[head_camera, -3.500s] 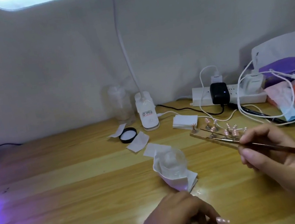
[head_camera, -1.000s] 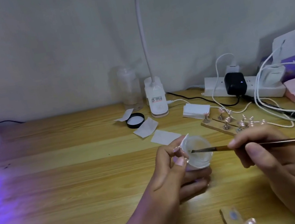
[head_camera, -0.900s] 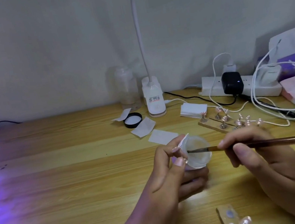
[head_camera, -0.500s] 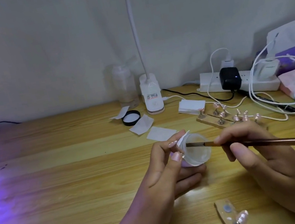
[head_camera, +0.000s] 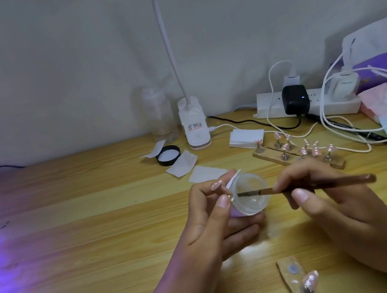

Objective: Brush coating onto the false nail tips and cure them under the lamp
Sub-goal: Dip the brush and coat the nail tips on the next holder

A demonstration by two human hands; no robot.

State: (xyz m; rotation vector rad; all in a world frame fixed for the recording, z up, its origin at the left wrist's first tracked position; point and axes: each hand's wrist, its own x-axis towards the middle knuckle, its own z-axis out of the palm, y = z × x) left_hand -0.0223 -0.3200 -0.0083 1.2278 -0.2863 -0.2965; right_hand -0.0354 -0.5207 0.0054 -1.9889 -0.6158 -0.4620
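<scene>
The left hand [head_camera: 208,223] keeps its fingers [head_camera: 239,237] curled round the tilted clear jar [head_camera: 251,203], just above the tabletop [head_camera: 75,244]. The right hand [head_camera: 326,203] pinches the brush [head_camera: 328,183]. Its bristles now reach farther across the jar's mouth, to the left rim, than half a second ago. One false nail tip [head_camera: 311,280] stands on the near strip [head_camera: 288,282].

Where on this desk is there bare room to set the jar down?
Free: the broad wood left of the left hand, from the black lid down to the near edge. Crowded: back right, with the nail stand, power strip and cables; a second stand lies near the right hand.
</scene>
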